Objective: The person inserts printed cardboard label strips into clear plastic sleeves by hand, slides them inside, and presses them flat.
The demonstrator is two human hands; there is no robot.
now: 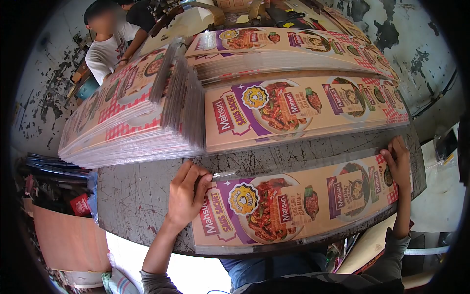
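A long printed "Mahsuri Saus Sachet" sheet [313,196] in clear plastic lies flat along the near side of the dark table. At its upper left corner, my left hand [187,193] is closed, thumb and curled fingers pinching the clear plastic edge. My right hand [399,161] grips the upper right corner of the same sheet, thumb on top. A strip of clear film shows along the sheet's far edge. Just beyond it lies a low stack of matching sheets [313,112].
A tall stack of sleeved sheets [132,122] stands at the left, and another stack [293,61] farther back. The scratched table [142,196] curves away at the near edge. A person in a white shirt [110,44] is at the far left. Cardboard [71,240] stands below left.
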